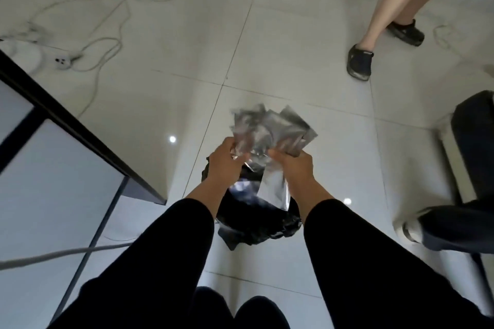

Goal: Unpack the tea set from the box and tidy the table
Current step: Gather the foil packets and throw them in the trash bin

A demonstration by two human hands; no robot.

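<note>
View from a person's head looking down at a pale tiled floor (267,48). Both hands reach forward from black sleeves and together clutch a bundle of silvery foil wrappers (270,128), blurred and crumpled. The left hand (226,161) is closed on the left side of the bundle, the right hand (294,165) is closed on its right side, and the two hands sit level and near each other, neither plainly nearer the target. Directly beneath them, a little toward the viewer, stands one bin lined with a black bag (256,219), its mouth open upward. One long foil piece (274,189) hangs down from between the hands with its long axis pointing into the bin mouth; whether it is gripped or already falling cannot be told. The bundle's upper wrappers fan away from the viewer, beyond the far rim of the bin, so the hands would probably need to draw slightly back before letting go. The wrappers cannot be counted exactly; at least four overlap. A table corner (112,165) with a dark edge lies to the left, white cables (112,43) trail across the floor, and two other people's legs show at the right. No tea set or box is visible; this looks like the tidying stage
</note>
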